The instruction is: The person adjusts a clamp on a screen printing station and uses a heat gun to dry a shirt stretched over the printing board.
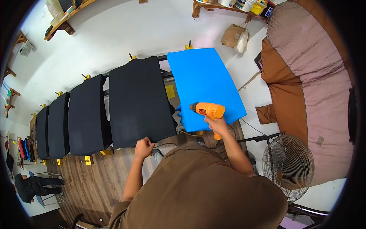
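Observation:
My right hand (216, 124) is wrapped round the handle of an orange heat gun (207, 110), its dark nozzle pointing left. The heat gun is above the lower part of a bright blue T-shirt (207, 80) stretched over a flat board. My left hand (144, 147) is closed at the lower edge of a black T-shirt (139, 99) on the neighbouring board, fingers pinching the fabric there. The fingertips are partly hidden.
More dark shirts (87, 114) lie on boards along a rail to the left. A wire fan (288, 168) stands at right, near a large pink and brown fabric cover (305, 76). Shelves hold tubs (245, 4). Another person (32, 187) is at far left.

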`<control>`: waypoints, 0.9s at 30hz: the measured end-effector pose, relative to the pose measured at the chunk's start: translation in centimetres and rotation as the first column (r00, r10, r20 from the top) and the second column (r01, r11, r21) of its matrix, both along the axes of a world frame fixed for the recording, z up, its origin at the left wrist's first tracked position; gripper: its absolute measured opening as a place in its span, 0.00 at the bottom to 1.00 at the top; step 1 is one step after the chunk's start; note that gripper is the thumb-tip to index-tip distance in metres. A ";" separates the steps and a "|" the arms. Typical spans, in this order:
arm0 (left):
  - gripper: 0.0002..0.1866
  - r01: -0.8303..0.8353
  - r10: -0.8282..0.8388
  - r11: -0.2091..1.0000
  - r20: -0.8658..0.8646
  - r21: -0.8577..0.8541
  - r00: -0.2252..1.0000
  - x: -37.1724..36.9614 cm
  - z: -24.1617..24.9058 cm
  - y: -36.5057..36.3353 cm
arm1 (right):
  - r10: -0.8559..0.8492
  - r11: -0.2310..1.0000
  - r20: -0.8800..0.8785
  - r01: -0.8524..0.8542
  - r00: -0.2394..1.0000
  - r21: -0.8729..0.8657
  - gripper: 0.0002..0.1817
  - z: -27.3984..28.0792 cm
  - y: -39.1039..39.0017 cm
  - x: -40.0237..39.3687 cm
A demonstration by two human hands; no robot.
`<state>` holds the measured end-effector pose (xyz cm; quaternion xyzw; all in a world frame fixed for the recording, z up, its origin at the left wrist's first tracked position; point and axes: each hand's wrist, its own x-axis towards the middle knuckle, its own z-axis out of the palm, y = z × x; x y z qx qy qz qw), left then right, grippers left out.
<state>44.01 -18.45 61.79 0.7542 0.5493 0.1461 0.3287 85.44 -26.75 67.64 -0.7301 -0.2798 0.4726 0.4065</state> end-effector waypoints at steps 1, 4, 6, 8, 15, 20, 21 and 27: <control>0.12 -0.001 0.001 1.000 -0.003 -0.001 1.000 0.0 0.2 -0.1 | 0.001 1.000 -0.003 -0.001 1.000 -0.001 0.16 0.4 -0.1 -0.6; 0.14 0.006 -0.006 1.000 -0.024 -0.027 1.000 0.1 0.4 -0.3 | -0.169 0.966 0.471 0.050 0.866 0.254 0.17 0.2 -0.4 -1.6; 0.16 0.010 -0.014 0.999 -0.077 -0.052 0.997 0.2 0.6 -0.2 | -0.011 0.999 0.068 0.008 0.998 0.043 0.18 -0.8 -0.4 -0.2; 0.16 0.012 -0.016 0.999 -0.079 -0.053 0.997 0.4 0.7 -0.3 | -0.025 0.992 0.173 0.004 0.985 0.126 0.18 -1.9 -0.7 -0.3; 0.18 0.019 -0.021 1.000 -0.116 -0.019 0.993 0.3 0.5 -0.3 | 0.021 0.999 0.039 -0.022 0.999 0.026 0.21 -1.0 -0.9 -0.4; 0.21 -0.006 0.005 1.000 -0.101 -0.007 0.995 0.2 0.0 -0.4 | -0.105 0.987 0.365 0.052 0.925 0.152 0.20 -2.2 -1.6 -1.6; 0.22 -0.010 0.010 1.000 -0.103 0.003 0.995 0.2 0.2 -0.4 | -0.119 0.979 0.206 0.081 0.971 0.188 0.20 -2.2 -1.5 -1.5; 0.21 -0.008 0.013 0.997 -0.052 0.081 0.999 0.7 1.5 -1.0 | -0.118 0.983 0.528 0.022 0.841 0.184 0.23 -2.0 -2.6 -2.1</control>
